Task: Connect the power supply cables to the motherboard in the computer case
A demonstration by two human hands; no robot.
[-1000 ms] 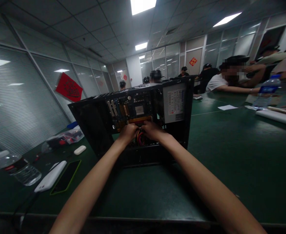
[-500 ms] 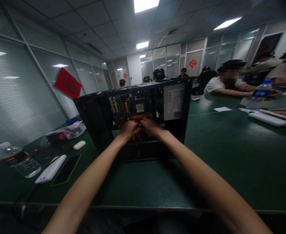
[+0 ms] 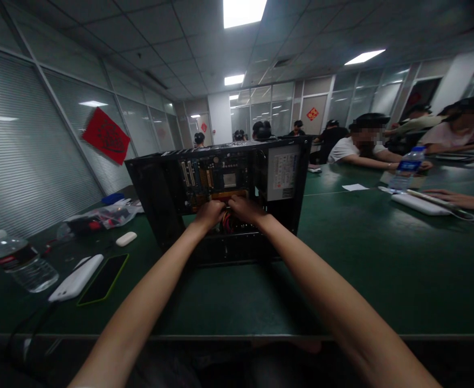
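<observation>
A black computer case (image 3: 148, 186) stands open on the green table, its inside facing me. Within it are a motherboard (image 3: 231, 166) and, at upper right, a grey power supply (image 3: 282, 173) with a label. Both hands reach into the lower middle of the case, side by side. My left hand (image 3: 210, 213) has its fingers curled near the lower edge of the motherboard. Close beside it, my right hand (image 3: 245, 209) is also closed, knuckles toward me. A bundle of coloured cables (image 3: 227, 222) hangs just below the hands. What the fingertips grip is hidden.
On the left lie a water bottle (image 3: 20, 261), a white power bank (image 3: 76, 277), a phone (image 3: 103, 279), a small white case (image 3: 126, 239) and a plastic bag (image 3: 111, 216). To the right are another bottle (image 3: 409, 170) and a white device (image 3: 420, 205). Several people sit beyond.
The whole view has shifted slightly, so the case and table things sit a little further left. Both hands stay closed at the same spot inside the case.
</observation>
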